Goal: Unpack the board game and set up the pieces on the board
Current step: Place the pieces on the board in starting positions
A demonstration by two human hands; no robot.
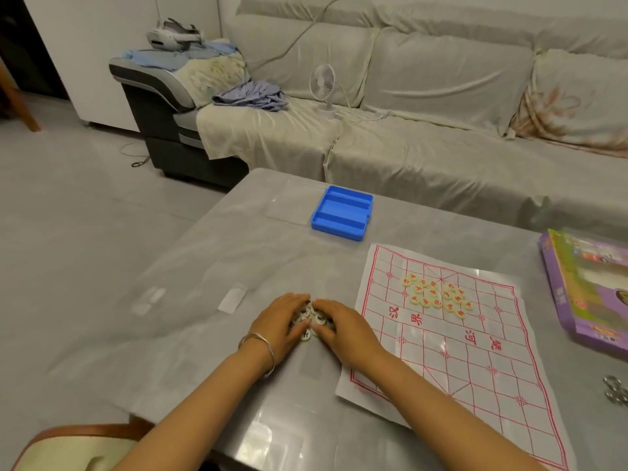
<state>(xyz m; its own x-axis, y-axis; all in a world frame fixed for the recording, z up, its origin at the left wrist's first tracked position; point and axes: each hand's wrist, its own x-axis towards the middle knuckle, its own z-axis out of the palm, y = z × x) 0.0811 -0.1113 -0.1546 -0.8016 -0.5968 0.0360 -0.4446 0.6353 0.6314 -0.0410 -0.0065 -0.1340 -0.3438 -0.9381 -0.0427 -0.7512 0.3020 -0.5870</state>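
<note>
Head view: both hands meet at the centre of the frame over a small heap of white game pieces with dark characters (pixel 319 319), which lies on the grey table (pixel 221 260) just left of the paper board (pixel 458 355). The left hand (pixel 282 321), a silver bangle (pixel 261 345) on its wrist, lays fairly straight fingers against the heap's left side. The right hand (pixel 343 329) does the same from the right, fingertips nearly touching those of the left. Neither hand visibly pinches a single piece; the heap is pressed between them.

The board, a white sheet with a red grid, lies flat at centre right. A loose cluster of pale pieces with red characters (pixel 438 295) sits on its upper part, well apart from the hands. An open blue tray (pixel 336 229) stands above the board, near the table's far edge. A purple box (pixel 577 300) rests at the right edge of the frame. A covered sofa (pixel 441 96) with a small white fan (pixel 322 83) fills the top.
</note>
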